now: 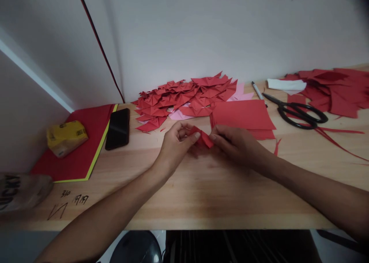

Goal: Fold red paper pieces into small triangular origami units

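Note:
Above the wooden table, both hands hold one small piece of folded red paper [205,138]. My left hand [180,140] pinches its left side, thumb on top and fingers curled beneath. At the right corner, the thumb and forefinger of my right hand [232,142] close on the paper; the other fingers are tucked in and partly hidden. Just behind the right hand lies a stack of red paper sheets [242,115]. A heap of folded red paper pieces [184,95], with some pink ones among them, spreads along the wall beyond both hands.
Black-handled scissors [300,111] and a marker [257,90] lie at the right, near a pile of cut red paper [337,90] and thin strips. On the left are a phone [117,129], red and yellow sheets [83,167] and a yellow packet [67,137].

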Action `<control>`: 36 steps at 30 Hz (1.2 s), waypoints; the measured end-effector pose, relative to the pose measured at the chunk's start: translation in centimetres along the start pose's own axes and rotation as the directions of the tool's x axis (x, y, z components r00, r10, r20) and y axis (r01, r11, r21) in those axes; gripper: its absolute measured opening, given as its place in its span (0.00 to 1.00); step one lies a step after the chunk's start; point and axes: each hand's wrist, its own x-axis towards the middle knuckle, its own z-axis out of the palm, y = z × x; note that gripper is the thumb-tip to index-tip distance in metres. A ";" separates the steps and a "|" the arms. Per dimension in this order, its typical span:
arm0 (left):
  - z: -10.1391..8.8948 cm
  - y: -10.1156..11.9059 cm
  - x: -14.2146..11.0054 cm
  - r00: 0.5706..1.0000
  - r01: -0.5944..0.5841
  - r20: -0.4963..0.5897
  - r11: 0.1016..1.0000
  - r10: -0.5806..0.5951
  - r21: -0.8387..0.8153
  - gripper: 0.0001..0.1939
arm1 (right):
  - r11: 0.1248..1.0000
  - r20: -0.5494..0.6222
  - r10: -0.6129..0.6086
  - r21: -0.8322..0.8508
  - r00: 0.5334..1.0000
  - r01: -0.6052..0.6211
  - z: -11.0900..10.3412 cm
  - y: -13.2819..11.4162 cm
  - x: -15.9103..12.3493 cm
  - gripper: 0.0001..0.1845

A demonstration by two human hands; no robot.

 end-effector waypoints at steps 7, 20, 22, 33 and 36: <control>0.6 0.0 -0.8 0.989 -0.130 -0.060 0.985 0.137 0.117 0.10 | 0.992 -0.106 0.098 0.088 0.989 -0.089 -0.4 0.2 0.4 0.19; 1.5 -0.6 -1.2 1.000 -0.014 0.012 0.997 0.013 0.070 0.13 | 0.991 -0.195 0.089 0.120 0.977 -0.066 0.8 -0.6 -0.1 0.16; 1.5 -0.7 -1.2 0.999 -0.033 -0.009 0.997 0.034 0.075 0.12 | 0.991 -0.213 0.072 0.128 0.974 -0.046 1.1 -0.6 -0.1 0.16; 2.2 -0.6 -1.4 0.990 0.071 -0.122 0.997 -0.071 -0.005 0.11 | 0.994 -0.184 0.018 0.110 0.983 0.003 1.8 -0.6 -0.2 0.15; 2.0 -0.7 -1.3 0.994 0.070 -0.082 0.993 -0.078 -0.089 0.13 | 0.997 -0.214 -0.008 0.070 0.977 0.024 1.6 -0.7 -0.2 0.14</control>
